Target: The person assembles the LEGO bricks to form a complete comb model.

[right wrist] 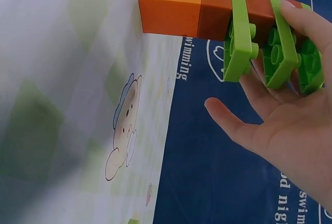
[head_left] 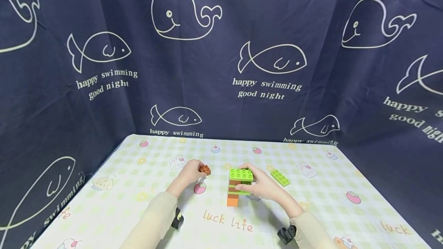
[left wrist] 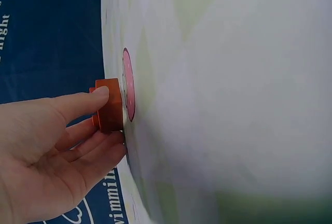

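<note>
On the left of the table, my left hand (head_left: 188, 175) pinches a brown studded toy brick (head_left: 205, 170) between thumb and fingers. The left wrist view shows that brown brick (left wrist: 110, 111) close against the tabletop; whether it touches cannot be told. My right hand (head_left: 262, 184) grips the upper part of a brick tower (head_left: 232, 200). Orange forms the tower's base, with brown bricks and green plates (right wrist: 240, 53) alternating above it. Those plates jut out to one side, towards my right palm. In the right wrist view the thumb presses near the tower's top.
A loose green studded plate (head_left: 280, 178) lies to the right of the tower. The table (head_left: 194, 229) wears a pale checked cloth with printed pictures. Dark blue curtains (head_left: 221, 68) with whale and fish drawings hang behind and at both sides.
</note>
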A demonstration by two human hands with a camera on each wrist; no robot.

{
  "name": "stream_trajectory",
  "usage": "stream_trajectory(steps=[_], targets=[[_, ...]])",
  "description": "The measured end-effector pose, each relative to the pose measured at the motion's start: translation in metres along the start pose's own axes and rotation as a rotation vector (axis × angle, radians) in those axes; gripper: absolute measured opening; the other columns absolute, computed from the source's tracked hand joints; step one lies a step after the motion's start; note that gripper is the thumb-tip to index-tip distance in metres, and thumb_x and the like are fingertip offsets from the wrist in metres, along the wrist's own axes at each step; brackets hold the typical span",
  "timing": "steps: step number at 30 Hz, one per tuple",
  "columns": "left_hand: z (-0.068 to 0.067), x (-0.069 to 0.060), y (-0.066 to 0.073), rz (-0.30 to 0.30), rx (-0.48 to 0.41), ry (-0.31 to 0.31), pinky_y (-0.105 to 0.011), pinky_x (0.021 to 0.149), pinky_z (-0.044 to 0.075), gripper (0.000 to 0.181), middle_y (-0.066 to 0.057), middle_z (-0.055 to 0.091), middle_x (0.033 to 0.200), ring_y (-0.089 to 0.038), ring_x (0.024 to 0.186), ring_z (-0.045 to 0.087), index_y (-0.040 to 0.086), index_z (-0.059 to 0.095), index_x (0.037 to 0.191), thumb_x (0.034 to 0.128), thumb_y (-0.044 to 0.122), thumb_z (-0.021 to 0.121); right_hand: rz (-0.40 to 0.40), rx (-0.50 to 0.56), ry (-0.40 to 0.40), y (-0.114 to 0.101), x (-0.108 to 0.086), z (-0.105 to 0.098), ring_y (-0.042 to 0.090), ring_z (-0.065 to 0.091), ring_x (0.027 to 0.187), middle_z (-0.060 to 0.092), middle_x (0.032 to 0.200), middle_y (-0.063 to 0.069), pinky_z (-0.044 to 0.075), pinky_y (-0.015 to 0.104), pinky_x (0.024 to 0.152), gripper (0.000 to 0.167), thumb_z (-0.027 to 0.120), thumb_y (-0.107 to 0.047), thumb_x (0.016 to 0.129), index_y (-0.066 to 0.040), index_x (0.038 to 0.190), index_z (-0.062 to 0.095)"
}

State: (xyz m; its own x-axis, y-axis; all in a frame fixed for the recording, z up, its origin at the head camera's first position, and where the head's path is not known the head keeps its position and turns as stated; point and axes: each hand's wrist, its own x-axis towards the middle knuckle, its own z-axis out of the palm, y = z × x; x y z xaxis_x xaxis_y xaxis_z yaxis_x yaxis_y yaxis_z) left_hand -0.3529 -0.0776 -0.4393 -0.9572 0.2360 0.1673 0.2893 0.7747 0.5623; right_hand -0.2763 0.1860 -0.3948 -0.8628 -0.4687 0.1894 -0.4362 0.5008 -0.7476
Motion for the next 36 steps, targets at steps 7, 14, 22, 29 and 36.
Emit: stream_trajectory(steps=[7, 14, 22, 29, 36], targets=[[-0.002, -0.001, -0.001, 0.004, -0.011, 0.007, -0.043, 0.086, 0.050, 0.033, -0.017, 0.066, 0.099, -0.026, 0.089, 0.061, -0.005, 0.065, 0.104, 0.0764, 0.009, 0.074, 0.006, 0.017, -0.001, -0.002, 0.000, 0.000, 0.012, 0.061, 0.093, 0.064, 0.100, -0.006, 0.048, 0.030, 0.083, 0.047, 0.072, -0.039, 0.080, -0.022, 0.118, 0.051], [-0.003, -0.003, -0.002, 0.010, -0.031, 0.016, -0.043, 0.086, 0.050, 0.032, -0.017, 0.066, 0.099, -0.027, 0.091, 0.061, -0.005, 0.064, 0.105, 0.0771, 0.007, 0.073, 0.020, 0.045, 0.003, -0.002, 0.000, 0.003, 0.012, 0.060, 0.083, 0.064, 0.093, -0.002, 0.049, 0.025, 0.075, 0.039, 0.071, -0.037, 0.082, -0.018, 0.111, 0.054], [-0.007, -0.005, 0.002, 0.031, -0.079, 0.020, -0.036, 0.077, 0.050, 0.031, -0.010, 0.064, 0.089, -0.019, 0.082, 0.057, -0.004, 0.065, 0.104, 0.0768, 0.007, 0.073, 0.041, 0.060, -0.003, -0.004, 0.000, 0.003, 0.011, 0.058, 0.081, 0.064, 0.092, -0.001, 0.048, 0.023, 0.074, 0.034, 0.071, -0.031, 0.083, -0.013, 0.105, 0.053], [-0.015, -0.009, 0.008, 0.027, -0.142, 0.008, -0.036, 0.079, 0.052, 0.033, -0.011, 0.066, 0.090, -0.020, 0.083, 0.061, -0.005, 0.063, 0.105, 0.0760, 0.007, 0.073, 0.037, 0.045, -0.010, -0.027, -0.005, -0.003, 0.010, 0.058, 0.080, 0.064, 0.092, 0.000, 0.048, 0.025, 0.073, 0.029, 0.070, -0.024, 0.084, -0.011, 0.105, 0.054], [-0.021, -0.013, 0.012, 0.062, -0.168, 0.016, -0.037, 0.080, 0.053, 0.031, -0.010, 0.067, 0.090, -0.021, 0.083, 0.063, -0.003, 0.064, 0.102, 0.0744, 0.007, 0.075, 0.020, 0.042, -0.019, -0.040, -0.010, -0.006, 0.006, 0.058, 0.077, 0.064, 0.093, 0.000, 0.050, 0.024, 0.070, 0.029, 0.069, -0.023, 0.085, -0.010, 0.106, 0.054]])
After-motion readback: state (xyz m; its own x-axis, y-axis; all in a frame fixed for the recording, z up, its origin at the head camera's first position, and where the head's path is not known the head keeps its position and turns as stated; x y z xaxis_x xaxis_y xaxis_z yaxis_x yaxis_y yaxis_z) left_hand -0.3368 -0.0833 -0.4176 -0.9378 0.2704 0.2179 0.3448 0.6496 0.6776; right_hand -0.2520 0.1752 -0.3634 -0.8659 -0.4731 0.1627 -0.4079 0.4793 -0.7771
